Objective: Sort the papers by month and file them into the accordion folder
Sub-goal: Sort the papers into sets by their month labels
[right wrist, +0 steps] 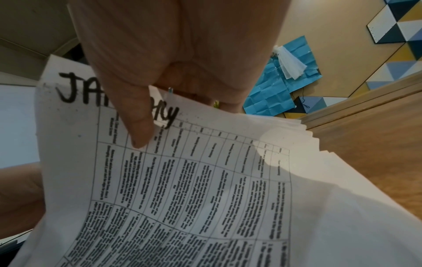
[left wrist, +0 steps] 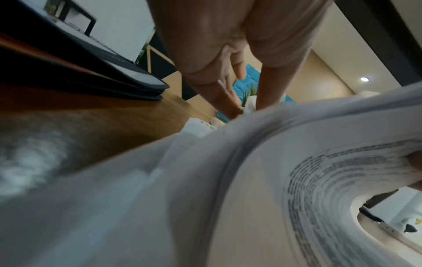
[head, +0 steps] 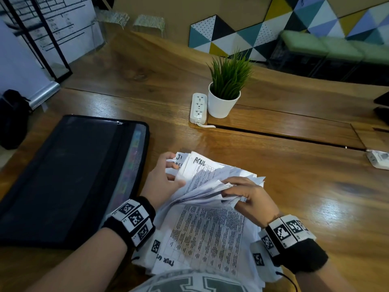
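Both hands on the stack of papers [head: 208,224], at the near middle of the wooden table [head: 305,186], just right of the accordion folder [head: 69,178]. Right hand [head: 247,197] clamped on a curled-up bundle of sheets, thumb [right wrist: 139,126] pressed across the handwritten heading of a January sheet [right wrist: 182,189], remaining fingers curled behind the bundle. Left hand [head: 163,182] at the far left corner of the stack, fingers [left wrist: 224,97] reaching down and curled over the fanned sheet corners, beside a sheet headed April [head: 199,163]; whether pinching one sheet or only parting several cannot be told. Folder lying flat and black, coloured tabs visible through its mesh edge [head: 134,157]; no sheet yet filed. Potted plant [head: 226,85] and power strip [head: 198,108] far off on the table, well apart from the work.

Handling, as judged: thin, light, floppy printed sheets, bending freely under their own weight, as shown by the deep curl in the left wrist view; prone to sliding over one another and to creasing or tearing at corners if tugged. Best held at a top corner near the month heading, thumb above and fingers beneath, one sheet peeled at a time while the other hand steadies the remaining stack.
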A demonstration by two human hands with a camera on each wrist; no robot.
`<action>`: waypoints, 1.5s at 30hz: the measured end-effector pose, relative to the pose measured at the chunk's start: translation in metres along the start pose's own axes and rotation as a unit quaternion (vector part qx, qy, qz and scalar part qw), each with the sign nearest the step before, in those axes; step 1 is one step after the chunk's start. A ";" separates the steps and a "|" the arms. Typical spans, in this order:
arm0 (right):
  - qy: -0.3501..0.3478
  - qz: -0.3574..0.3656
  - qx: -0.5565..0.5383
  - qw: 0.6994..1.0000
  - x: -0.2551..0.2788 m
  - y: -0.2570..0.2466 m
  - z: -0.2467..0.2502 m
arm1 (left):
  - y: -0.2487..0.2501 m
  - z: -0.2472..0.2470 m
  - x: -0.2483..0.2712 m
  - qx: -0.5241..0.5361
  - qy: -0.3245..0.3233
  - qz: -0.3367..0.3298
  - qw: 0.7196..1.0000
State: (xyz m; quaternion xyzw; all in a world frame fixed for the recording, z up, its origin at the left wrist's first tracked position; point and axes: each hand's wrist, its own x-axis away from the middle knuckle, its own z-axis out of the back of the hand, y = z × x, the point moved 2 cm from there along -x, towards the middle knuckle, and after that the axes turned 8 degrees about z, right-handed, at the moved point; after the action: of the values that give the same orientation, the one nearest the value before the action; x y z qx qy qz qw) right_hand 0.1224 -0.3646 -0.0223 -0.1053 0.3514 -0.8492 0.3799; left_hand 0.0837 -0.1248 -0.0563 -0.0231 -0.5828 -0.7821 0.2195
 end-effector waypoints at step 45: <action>-0.131 -0.084 0.127 0.980 -0.084 -0.001 0.015 | 0.058 0.205 0.004 0.026 0.249 0.025 0.968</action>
State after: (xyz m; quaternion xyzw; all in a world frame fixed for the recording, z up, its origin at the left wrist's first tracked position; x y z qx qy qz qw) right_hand 0.1866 -0.3111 -0.0035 -0.1961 0.1777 -0.8946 0.3601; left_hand 0.0565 0.0495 0.0627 0.1633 -0.5288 -0.7422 0.3780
